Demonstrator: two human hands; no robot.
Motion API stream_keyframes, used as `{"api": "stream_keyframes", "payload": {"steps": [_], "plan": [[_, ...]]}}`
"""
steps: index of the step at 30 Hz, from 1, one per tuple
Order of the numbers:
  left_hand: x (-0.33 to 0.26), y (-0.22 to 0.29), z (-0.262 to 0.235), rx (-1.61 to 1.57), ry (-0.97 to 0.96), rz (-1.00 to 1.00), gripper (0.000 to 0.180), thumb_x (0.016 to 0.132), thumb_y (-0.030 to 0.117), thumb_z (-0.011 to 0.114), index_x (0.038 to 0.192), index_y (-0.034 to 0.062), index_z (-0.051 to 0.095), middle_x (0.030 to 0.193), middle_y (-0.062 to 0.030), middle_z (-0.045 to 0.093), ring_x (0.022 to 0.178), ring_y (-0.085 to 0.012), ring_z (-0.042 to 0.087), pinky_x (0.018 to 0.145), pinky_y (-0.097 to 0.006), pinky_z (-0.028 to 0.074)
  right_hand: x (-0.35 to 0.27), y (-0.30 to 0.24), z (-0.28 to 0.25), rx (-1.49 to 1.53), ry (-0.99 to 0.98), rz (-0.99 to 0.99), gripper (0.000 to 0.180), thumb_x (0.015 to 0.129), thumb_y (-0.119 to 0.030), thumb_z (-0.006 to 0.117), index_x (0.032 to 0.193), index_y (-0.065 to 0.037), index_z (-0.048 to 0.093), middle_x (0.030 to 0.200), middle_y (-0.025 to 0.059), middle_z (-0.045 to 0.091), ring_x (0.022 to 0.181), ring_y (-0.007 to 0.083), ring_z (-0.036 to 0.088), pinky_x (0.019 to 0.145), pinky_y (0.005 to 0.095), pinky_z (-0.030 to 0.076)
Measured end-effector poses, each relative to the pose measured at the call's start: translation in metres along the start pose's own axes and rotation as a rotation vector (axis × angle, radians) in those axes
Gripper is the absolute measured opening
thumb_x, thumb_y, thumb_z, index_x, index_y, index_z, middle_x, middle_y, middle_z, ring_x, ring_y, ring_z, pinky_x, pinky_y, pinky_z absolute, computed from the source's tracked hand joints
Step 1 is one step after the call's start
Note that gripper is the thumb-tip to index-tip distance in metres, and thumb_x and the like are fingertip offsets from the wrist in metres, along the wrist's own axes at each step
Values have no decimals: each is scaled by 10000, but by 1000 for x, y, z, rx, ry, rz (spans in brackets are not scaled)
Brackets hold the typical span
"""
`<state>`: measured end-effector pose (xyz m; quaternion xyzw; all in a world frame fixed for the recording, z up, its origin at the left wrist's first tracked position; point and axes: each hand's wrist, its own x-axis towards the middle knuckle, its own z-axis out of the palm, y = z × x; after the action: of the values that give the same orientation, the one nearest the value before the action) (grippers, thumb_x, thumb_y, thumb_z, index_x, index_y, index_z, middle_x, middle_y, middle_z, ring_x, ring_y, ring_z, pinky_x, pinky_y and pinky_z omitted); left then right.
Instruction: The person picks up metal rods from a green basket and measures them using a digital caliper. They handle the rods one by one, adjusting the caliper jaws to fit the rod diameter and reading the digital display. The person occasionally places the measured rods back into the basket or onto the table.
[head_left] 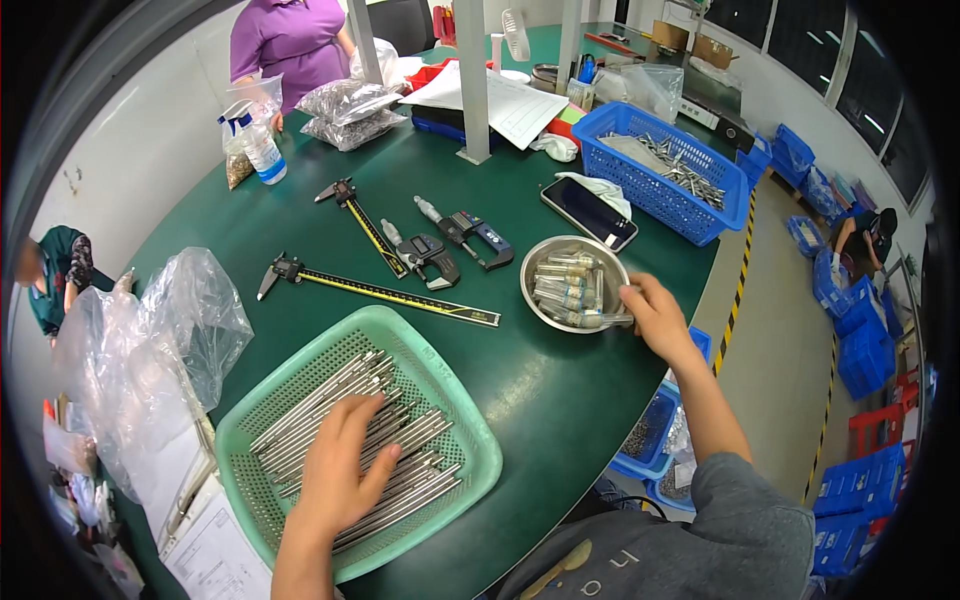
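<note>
My left hand (345, 465) rests over a bundle of thin silvery metal rods (330, 400) in a green perforated plastic basket (455, 385). Its fingers are stretched out and the thumb stands apart; what lies under the palm is hidden. On the right, my right hand (655, 315) grips the edge of a round metal bowl (533, 302), fingers bent at the rim. Several small clear tubes with labels (568, 285) lie inside the bowl. One clear tube (600, 321) pokes over the rim just beside my right fingers.
Beyond the basket lie two digital calipers (400, 297) (365, 228) and two micrometers (425, 255) (468, 232). A phone (590, 212) and a blue basket of metal parts (660, 170) sit behind the bowl. Plastic bags (195, 310) and papers (215, 545) flank the left. A grey post (472, 90) rises mid-table.
</note>
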<state>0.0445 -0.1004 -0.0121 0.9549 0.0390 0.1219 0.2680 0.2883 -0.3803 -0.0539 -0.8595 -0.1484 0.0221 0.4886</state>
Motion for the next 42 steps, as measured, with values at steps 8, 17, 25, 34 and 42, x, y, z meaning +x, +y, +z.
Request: {"api": "stream_keyframes", "payload": {"steps": [8, 17, 25, 34, 42], "plan": [[1, -1, 2, 20, -26, 8, 349, 712, 143, 578, 1029, 14, 507, 1021, -121, 484, 920, -282, 497, 733, -340, 433, 28, -7, 26, 213, -118, 138, 252, 832, -191, 410, 893, 27, 519, 593, 62, 536, 372, 90, 458, 326, 198, 339], [2, 3, -3, -41, -75, -89, 314, 712, 115, 568, 1005, 14, 518, 1028, -126, 480, 947, -281, 484, 780, -337, 411, 93, -21, 20, 307, -216, 141, 210, 798, -148, 394, 779, 17, 522, 560, 90, 554, 389, 109, 484, 324, 208, 346], [2, -6, -7, 56, 7, -48, 295, 718, 132, 565, 990, 21, 528, 1008, -108, 490, 902, -267, 499, 712, -340, 435, 178, -44, 87, 529, -166, 386, 274, 813, -152, 370, 990, 34, 468, 785, 130, 617, 590, 162, 598, 459, 251, 444], [1, -12, -7, 95, -67, -27, 298, 704, 124, 572, 976, 12, 524, 977, -120, 499, 889, -279, 499, 731, -336, 424, 126, -40, 103, 359, -223, 26, 249, 775, -124, 445, 986, -5, 501, 784, 93, 596, 534, 121, 544, 461, 235, 425], [0, -8, -7, 84, -92, -38, 290, 693, 134, 578, 958, 21, 540, 949, -111, 515, 874, -278, 507, 727, -341, 424, 120, 6, 47, -668, 576, -509, 294, 616, -219, 606, 851, -45, 577, 956, 116, 495, 951, 260, 440, 860, 390, 302]]}}
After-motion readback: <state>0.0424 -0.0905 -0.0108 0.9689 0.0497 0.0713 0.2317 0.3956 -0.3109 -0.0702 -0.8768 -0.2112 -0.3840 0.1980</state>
